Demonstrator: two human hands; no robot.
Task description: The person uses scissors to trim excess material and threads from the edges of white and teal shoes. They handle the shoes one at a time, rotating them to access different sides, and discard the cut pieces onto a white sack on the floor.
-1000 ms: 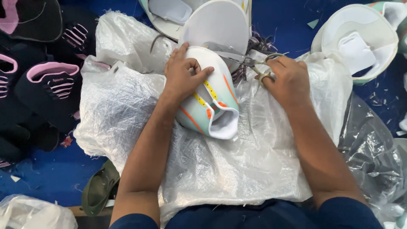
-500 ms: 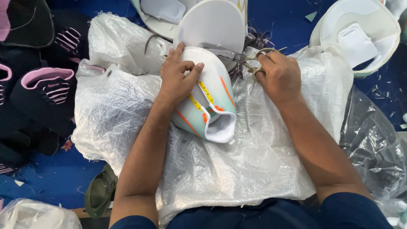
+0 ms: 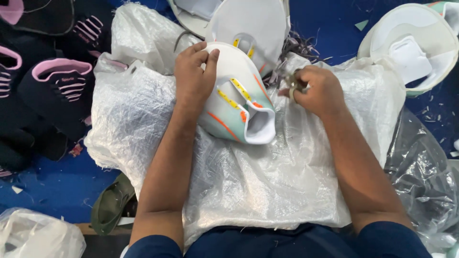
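Note:
A white and mint shoe upper (image 3: 241, 102) with orange and yellow stripes lies on a white woven sack (image 3: 248, 172) spread over my lap. My left hand (image 3: 193, 76) grips the upper's far rim, thumb over the edge. My right hand (image 3: 318, 91) is closed around small metal scissors (image 3: 292, 83) just right of the upper, their tips pointing toward it. The scissors are mostly hidden by my fingers.
More white uppers (image 3: 253, 21) are piled beyond the sack and another stack (image 3: 413, 48) sits at the far right. Black and pink uppers (image 3: 52, 81) lie at the left on the blue floor (image 3: 52, 186). A green sandal (image 3: 110, 205) and clear plastic (image 3: 425, 177) flank my lap.
My left hand has slid up from the upper's middle to its far rim and turned the upper. My right hand with the scissors has moved closer to the upper.

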